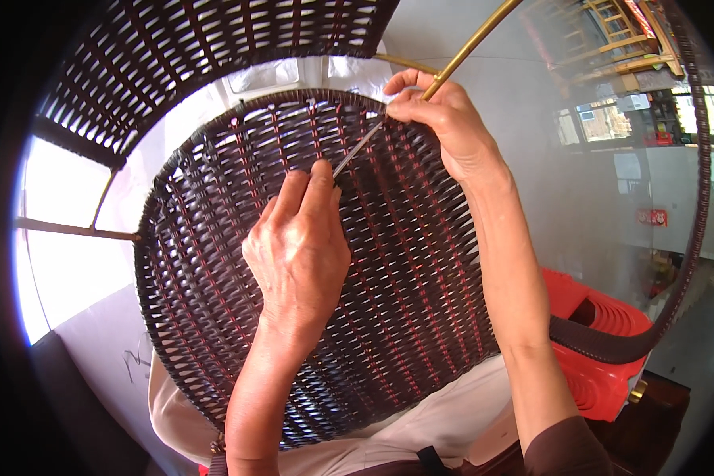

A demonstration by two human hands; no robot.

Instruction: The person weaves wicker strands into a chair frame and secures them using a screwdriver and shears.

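One slim metal tool (358,148) is jutting from the left hand (297,242), whose curled fingers are gripping it; its long axis is slanting forward and rightward, its tip pointing at the rim (293,97) beside the right hand (448,119). That one's resting half-curled there, its hold unclear; the woven panel (404,262) is spreading beneath the left hand.

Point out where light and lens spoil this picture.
Head view: glare at the left burns out to white; bluish sheen marks the lower part of the round woven panel. Head view: black rims the fisheye image; the wooden frame at upper right looks soft and hazy.
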